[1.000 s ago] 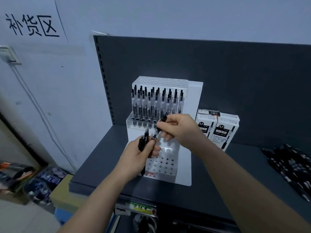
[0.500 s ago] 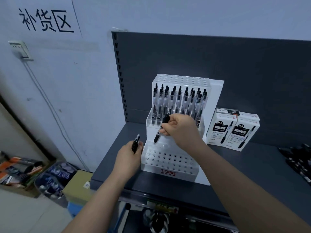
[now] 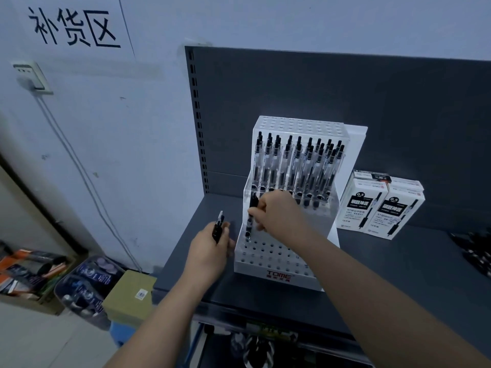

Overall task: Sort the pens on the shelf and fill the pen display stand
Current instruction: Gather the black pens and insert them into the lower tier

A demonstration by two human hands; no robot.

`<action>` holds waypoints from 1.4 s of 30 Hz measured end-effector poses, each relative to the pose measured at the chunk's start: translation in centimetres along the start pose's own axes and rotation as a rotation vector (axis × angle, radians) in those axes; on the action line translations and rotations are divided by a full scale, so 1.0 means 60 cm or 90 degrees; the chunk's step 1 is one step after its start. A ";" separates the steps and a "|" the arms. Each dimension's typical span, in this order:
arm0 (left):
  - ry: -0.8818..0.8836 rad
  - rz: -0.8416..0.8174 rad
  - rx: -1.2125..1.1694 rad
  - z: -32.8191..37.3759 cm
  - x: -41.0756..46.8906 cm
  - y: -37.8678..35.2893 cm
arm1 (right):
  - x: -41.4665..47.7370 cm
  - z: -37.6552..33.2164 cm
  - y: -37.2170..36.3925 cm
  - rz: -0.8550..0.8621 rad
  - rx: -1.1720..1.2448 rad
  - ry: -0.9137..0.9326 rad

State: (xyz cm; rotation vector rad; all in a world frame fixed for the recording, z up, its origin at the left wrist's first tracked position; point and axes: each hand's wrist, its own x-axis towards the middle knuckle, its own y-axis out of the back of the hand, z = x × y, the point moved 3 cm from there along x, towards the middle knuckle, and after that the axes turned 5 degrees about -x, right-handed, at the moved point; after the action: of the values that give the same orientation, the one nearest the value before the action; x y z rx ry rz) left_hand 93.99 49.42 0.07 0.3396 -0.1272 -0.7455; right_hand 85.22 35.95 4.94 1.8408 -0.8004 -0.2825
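Observation:
A white tiered pen display stand (image 3: 277,274) stands on the dark shelf (image 3: 372,274). Its middle tier holds several black-capped clear pens (image 3: 297,166); the lower front tier shows rows of open holes. My right hand (image 3: 279,216) pinches a black pen (image 3: 252,216) upright, its tip down at a hole on the far left of the lower tier. My left hand (image 3: 210,251) rests left of the stand, gripping a few spare black pens (image 3: 218,227) that stick up out of the fist.
Two white pen boxes (image 3: 380,208) stand right of the stand. A heap of loose black pens (image 3: 475,251) lies at the shelf's right edge. The shelf's back panel rises behind. Bins and a cardboard box (image 3: 130,293) sit on the floor at left.
My right hand has carried its pen down and left, from above the lower tier to a far-left hole. The left hand with spare pens has settled beside the stand.

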 end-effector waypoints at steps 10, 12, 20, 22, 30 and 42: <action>-0.005 -0.066 -0.128 0.019 -0.010 0.015 | -0.013 -0.004 0.010 -0.033 -0.017 -0.023; -0.016 -0.113 -0.186 0.030 -0.016 0.015 | -0.028 0.000 0.024 -0.021 0.081 -0.033; -0.019 -0.263 -0.227 0.059 -0.037 -0.019 | -0.059 -0.015 0.049 -0.112 0.429 -0.023; -0.013 -0.259 -0.185 0.052 -0.034 -0.017 | -0.060 -0.001 0.056 -0.062 0.461 -0.057; -0.059 -0.131 -0.007 0.042 -0.028 0.011 | -0.070 0.042 0.083 -0.097 0.410 -0.085; -0.084 -0.105 -0.067 0.084 -0.024 0.009 | -0.080 0.020 0.049 -0.201 0.180 -0.006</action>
State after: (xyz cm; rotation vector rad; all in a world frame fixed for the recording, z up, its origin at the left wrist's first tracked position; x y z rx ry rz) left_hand 92.12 49.46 5.02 0.2020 -0.1862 -0.9341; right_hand 79.86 37.50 6.27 2.2373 -0.5753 -0.3945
